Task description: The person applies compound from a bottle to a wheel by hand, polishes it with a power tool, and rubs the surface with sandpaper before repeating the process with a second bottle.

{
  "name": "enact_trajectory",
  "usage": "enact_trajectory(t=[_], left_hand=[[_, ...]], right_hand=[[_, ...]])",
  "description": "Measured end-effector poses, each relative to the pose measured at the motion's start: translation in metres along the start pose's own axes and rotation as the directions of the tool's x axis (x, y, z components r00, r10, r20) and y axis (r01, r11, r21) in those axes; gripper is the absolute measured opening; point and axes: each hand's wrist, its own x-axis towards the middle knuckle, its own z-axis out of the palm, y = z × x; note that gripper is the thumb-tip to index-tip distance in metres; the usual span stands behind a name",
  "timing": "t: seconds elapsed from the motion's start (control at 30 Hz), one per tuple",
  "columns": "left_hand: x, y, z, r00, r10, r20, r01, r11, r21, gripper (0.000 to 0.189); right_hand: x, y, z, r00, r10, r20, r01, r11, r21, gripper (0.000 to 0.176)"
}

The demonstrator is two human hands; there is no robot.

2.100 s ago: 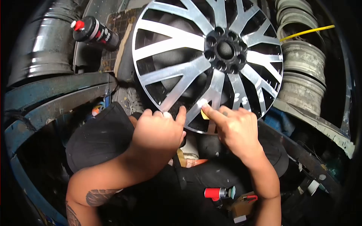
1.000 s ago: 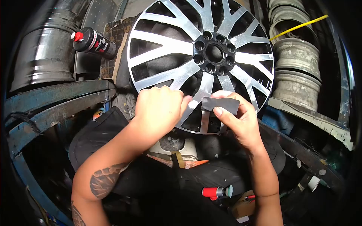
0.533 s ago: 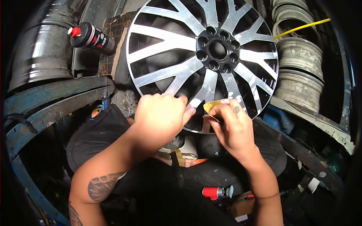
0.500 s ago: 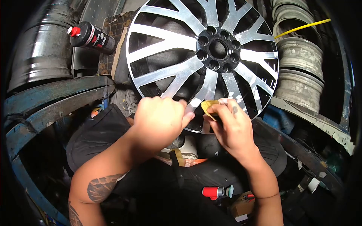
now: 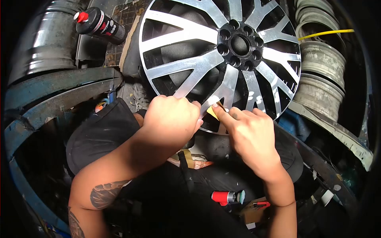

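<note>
left hand (image 5: 171, 119) balled into a loose fist, knuckles up | right hand (image 5: 250, 137) index finger poking forward, rest tucked in | both side by side, nearly touching

Alloy wheel (image 5: 186, 59) top cut off by frame edge, lower rim covered by left hand (image 5: 171, 119) and right hand (image 5: 250, 135); yellow abrasive sheet (image 5: 212, 112) mostly hidden beneath right fingers; bottle (image 5: 99, 25) label illegible.

Yellow sandpaper (image 5: 213, 112) pressed on alloy wheel (image 5: 186, 67), lower spoke.
</note>
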Motion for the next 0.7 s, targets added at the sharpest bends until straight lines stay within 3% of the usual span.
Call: enact_trajectory(t=[0.1, 0.23, 0.3, 0.37, 0.47, 0.6, 0.7], left_hand=[[-0.002, -0.002, 0.003, 0.999, 0.009, -0.054, -0.01, 1.0, -0.014, 0.032], [-0.002, -0.001, 0.001, 1.0, -0.011, -0.006, 0.011, 1.0, -0.022, 0.032], [0.001, -0.001, 0.002, 1.0, -0.014, -0.001, 0.014, 1.0, -0.009, 0.033], [0.001, 0.001, 0.003, 1.0, -0.024, 0.003, 0.024, 1.0, 0.016, 0.033], [0.001, 0.001, 0.001, 0.999, -0.034, 0.035, 0.035, 0.999, -0.022, 0.033], [-0.001, 0.001, 0.001, 1.0, -0.024, 0.013, 0.023, 0.999, 0.031, 0.033], [0.004, 0.003, -0.006, 0.998, -0.004, 0.058, 0.003, 1.0, 0.022, 0.034]], right_hand=[[0.006, -0.002, -0.003, 0.993, -0.013, -0.115, 0.02, 0.998, 0.053, 0.045], [0.002, 0.002, -0.003, 1.0, 0.029, 0.0, -0.029, 0.999, 0.022, 0.042], [0.002, -0.002, -0.009, 0.999, 0.016, -0.032, -0.015, 1.0, 0.021, 0.042], [0.007, -0.002, 0.005, 0.993, -0.001, -0.117, 0.001, 1.0, 0.002, 0.043], [-0.001, 0.006, 0.005, 0.998, 0.01, -0.056, -0.008, 0.999, 0.041, 0.06], [0.005, 0.002, 0.002, 0.977, -0.015, -0.213, 0.025, 0.999, 0.044, 0.037], [-0.002, 0.007, 0.005, 0.996, 0.038, -0.084, -0.034, 0.998, 0.05, 0.034]])
